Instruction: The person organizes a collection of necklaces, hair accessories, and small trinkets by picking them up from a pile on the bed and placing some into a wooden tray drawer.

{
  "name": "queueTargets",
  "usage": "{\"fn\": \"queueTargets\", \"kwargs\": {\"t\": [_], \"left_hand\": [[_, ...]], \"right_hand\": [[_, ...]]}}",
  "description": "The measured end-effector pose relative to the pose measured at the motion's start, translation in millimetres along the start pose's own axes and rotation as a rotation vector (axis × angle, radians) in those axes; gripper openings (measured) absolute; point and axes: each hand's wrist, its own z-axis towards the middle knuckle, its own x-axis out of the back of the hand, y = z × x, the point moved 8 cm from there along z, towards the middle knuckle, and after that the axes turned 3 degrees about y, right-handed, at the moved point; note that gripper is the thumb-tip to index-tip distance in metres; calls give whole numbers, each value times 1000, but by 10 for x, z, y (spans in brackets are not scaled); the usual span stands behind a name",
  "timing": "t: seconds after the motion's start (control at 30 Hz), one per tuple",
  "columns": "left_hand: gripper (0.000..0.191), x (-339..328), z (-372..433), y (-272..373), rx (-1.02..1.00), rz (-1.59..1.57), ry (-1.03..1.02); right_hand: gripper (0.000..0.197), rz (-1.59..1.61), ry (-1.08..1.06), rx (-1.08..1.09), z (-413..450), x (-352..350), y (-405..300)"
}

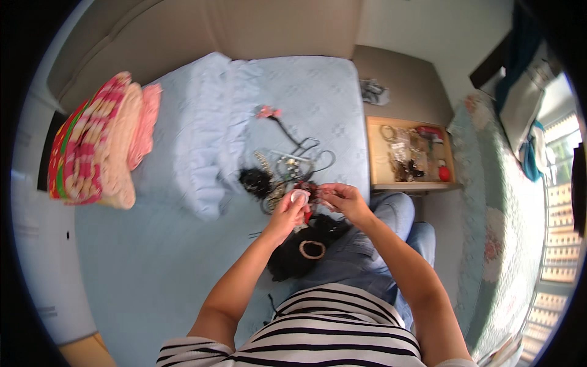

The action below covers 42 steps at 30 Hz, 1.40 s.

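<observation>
My left hand (290, 212) holds a small round whitish object (300, 197) between thumb and fingers; what it is I cannot tell. Close beside it, my right hand (341, 199) pinches something small and pale. Dark red pieces (308, 187) show between the hands, partly covered by them. Just beyond lies a pile of hair accessories and jewellery (293, 167), with a black fluffy hair tie (255, 181) at its left. A pink flower (268, 112) on a dark stem lies farther off. Near my lap, a beige beaded ring (312, 250) rests on a black furry item (289, 266).
An open wooden drawer (377, 180) at the right holds small packets, a bangle and a red-capped bottle. Behind it, a grey cloth (374, 91) lies on the nightstand (403, 69). Folded blankets (98, 147) and a ruffled pale-blue pillow (202, 137) are on the bed's left part.
</observation>
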Motion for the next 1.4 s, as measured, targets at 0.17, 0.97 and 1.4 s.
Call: {"fn": "queueTargets", "kwargs": {"t": [0.17,0.97,1.4], "left_hand": [[39,-514,549,-155,71,-42,-42],[28,-2776,2756,-1908,311,212,-215],[27,-2480,2833,-1875,272,245,-154]], "right_hand": [[47,156,222,54,-54,556,-81],[11,-40,1083,241,-715,4009,527],[18,-1097,842,247,-521,3864,-124]]}}
